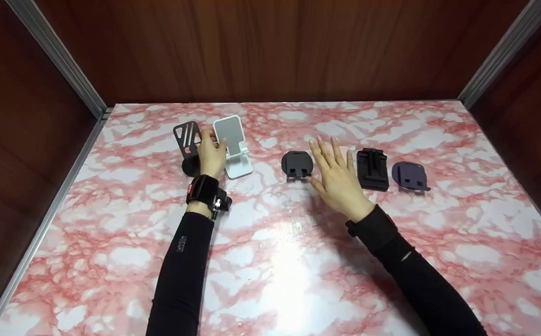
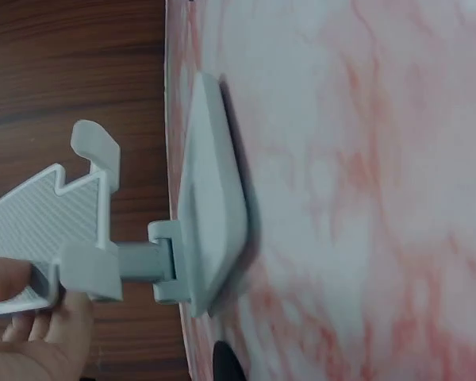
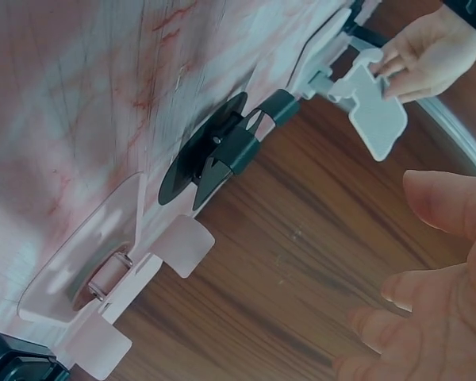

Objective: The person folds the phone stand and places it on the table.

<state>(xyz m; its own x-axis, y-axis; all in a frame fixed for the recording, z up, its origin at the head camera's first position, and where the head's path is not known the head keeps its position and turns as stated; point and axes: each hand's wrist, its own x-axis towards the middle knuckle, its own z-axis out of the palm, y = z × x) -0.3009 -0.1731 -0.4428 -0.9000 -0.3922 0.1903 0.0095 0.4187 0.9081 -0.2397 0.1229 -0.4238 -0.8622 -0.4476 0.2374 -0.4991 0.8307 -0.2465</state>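
White phone stand is pinched at its upright backplate by left hand; right hand is held spread, apart.

The person is wearing close-fitting black long sleeves on both arms, reaching down to the wrists. The left sleeve is showing a small pale line of lettering along the forearm, too small to read. A black strap is wrapping the left wrist, carrying a small red mark on its outer edge and a blocky black device with pale markings on the inner side. The right sleeve is showing a tiny light fleck midway along. The left hand and right hand are going bare.
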